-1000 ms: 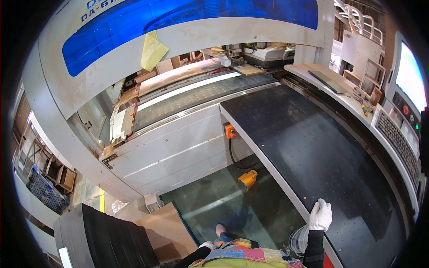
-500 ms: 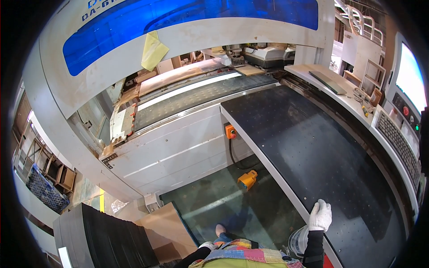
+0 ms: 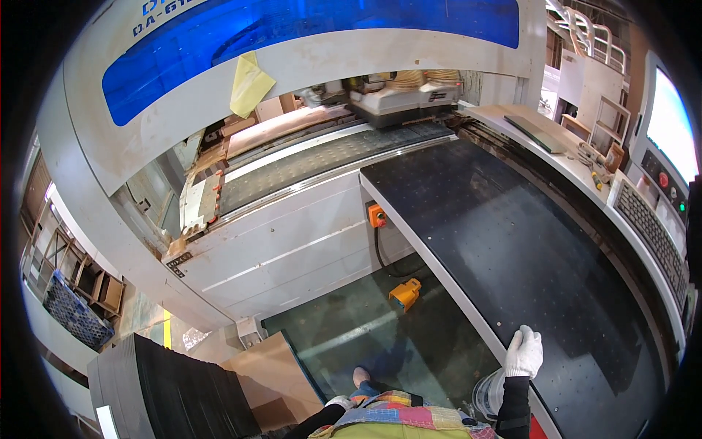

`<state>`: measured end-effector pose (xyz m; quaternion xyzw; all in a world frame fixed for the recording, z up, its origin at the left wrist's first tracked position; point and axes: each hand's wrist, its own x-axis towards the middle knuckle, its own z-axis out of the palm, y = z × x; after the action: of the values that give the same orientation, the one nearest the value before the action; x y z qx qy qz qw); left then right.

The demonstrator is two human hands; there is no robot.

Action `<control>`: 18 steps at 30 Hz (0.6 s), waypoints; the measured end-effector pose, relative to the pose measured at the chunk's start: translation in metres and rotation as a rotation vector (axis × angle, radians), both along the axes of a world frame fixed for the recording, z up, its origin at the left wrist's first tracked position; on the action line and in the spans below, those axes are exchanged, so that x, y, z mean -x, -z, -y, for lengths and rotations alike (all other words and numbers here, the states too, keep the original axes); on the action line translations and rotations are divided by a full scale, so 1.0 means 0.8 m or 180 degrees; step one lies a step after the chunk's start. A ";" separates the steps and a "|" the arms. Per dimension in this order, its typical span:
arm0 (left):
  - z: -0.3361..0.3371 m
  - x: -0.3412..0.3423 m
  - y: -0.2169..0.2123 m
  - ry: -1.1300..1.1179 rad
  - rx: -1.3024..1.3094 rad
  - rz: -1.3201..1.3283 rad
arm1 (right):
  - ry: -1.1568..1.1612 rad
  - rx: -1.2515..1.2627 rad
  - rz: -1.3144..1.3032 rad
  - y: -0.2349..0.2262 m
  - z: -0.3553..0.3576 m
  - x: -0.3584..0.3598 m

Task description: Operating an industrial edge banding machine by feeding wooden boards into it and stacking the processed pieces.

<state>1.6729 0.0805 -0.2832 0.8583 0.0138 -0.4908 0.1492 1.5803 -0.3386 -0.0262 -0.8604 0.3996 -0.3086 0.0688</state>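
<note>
My right hand [image 3: 524,353], in a white knit glove, rests on the near edge of a black tabletop [image 3: 504,219] dotted with small holes. Its fingers are curled in and nothing shows in them. Low by my waist is my left hand [image 3: 339,402], also gloved in white; only its back shows, against my patchwork apron [image 3: 409,415], and its fingers are hidden. Beyond the tabletop, a grey and white machine head [image 3: 402,101] sits over the dark dimpled bed [image 3: 322,157] of a large white machine.
A yellow foot pedal [image 3: 405,294] lies on the green floor under an orange switch box [image 3: 376,216]. Left of me stands a stack of black sheets [image 3: 183,388] beside cardboard [image 3: 270,373]. At right are a keyboard [image 3: 647,230] and screen [image 3: 671,128]. A clear container [image 3: 486,395] is by my right forearm.
The machine head has slid left and nearer along the bed, covering the pale board seen there before. Both my hands have stayed in place.
</note>
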 end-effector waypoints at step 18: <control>-0.003 -0.002 -0.007 0.0111 0.0029 -0.0027 | -0.0041 -0.0001 0.0043 -0.002 -0.001 0.001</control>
<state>1.6742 0.0832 -0.2777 0.8557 -0.0028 -0.4970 0.1444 1.5795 -0.3375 -0.0245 -0.8608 0.3937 -0.3139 0.0736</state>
